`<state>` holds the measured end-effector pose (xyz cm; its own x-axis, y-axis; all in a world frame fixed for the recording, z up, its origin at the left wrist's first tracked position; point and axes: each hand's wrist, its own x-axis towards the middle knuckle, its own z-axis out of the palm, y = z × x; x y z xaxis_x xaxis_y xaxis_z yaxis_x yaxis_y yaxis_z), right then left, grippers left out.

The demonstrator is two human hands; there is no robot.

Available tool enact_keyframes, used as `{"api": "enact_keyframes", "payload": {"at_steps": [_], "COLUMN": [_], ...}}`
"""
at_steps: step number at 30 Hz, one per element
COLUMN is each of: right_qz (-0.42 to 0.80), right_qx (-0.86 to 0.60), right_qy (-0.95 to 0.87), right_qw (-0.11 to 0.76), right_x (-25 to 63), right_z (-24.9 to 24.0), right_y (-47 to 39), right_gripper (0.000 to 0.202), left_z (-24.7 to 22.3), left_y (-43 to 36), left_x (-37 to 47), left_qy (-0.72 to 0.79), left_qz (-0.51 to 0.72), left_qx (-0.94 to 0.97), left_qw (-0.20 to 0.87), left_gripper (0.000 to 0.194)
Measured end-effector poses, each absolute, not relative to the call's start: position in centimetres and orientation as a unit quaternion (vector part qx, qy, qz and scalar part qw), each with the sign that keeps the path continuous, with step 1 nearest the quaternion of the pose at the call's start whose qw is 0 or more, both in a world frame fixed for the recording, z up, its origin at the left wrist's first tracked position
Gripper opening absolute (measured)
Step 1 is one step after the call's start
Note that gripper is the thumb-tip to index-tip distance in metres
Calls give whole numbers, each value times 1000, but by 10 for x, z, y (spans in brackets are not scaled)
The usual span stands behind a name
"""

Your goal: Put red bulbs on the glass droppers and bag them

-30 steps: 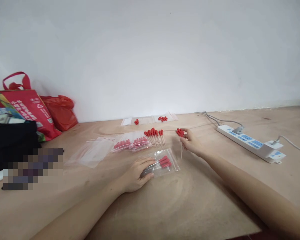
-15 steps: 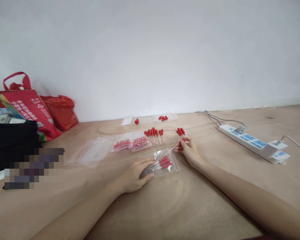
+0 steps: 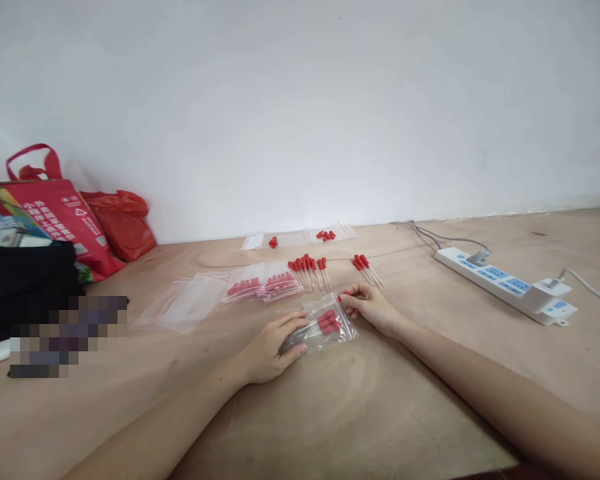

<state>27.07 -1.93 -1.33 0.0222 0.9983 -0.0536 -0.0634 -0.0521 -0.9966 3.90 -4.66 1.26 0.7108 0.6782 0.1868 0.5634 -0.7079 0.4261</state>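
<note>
My left hand [image 3: 275, 343] grips the left end of a clear zip bag [image 3: 349, 329] between its thumb and fingers. Inside the bag lie several droppers with red rubber bulbs [image 3: 329, 321], their tubes pointing toward my left palm. At the bag's right end, my right hand [image 3: 373, 308] is closed on a dropper [image 3: 347, 293] by its red bulb; the tube reaches leftward to the bag and is hard to make out. Just behind that hand lie three loose droppers [image 3: 364, 263], and further left a row of several more loose droppers [image 3: 307, 265].
Behind my left hand are filled bags of droppers [image 3: 263, 283] and flat clear bags [image 3: 187, 303]. More bagged droppers [image 3: 300, 239] lie near the wall. A power strip [image 3: 505, 283] with cords stands right. Red bags [image 3: 75, 220] and a black cloth item [image 3: 25, 287] are left.
My right hand has moved left with the dropper, from beside the bag to its right end. The three loose droppers behind it show more fully. My left hand has barely moved.
</note>
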Motion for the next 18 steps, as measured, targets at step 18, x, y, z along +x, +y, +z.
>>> {"api": "enact_keyframes", "payload": {"at_steps": [18], "right_qz": [527], "right_qx": [-467], "right_qy": [-563], "right_qw": [433], "right_x": [265], "right_z": [-13], "right_y": [-11], "right_gripper": [31], "left_z": [13], "left_y": [-47], "left_x": [40], "left_qy": [341], "left_qz": [165], "left_qx": [911], "left_qw": [164], "left_gripper": [35]}}
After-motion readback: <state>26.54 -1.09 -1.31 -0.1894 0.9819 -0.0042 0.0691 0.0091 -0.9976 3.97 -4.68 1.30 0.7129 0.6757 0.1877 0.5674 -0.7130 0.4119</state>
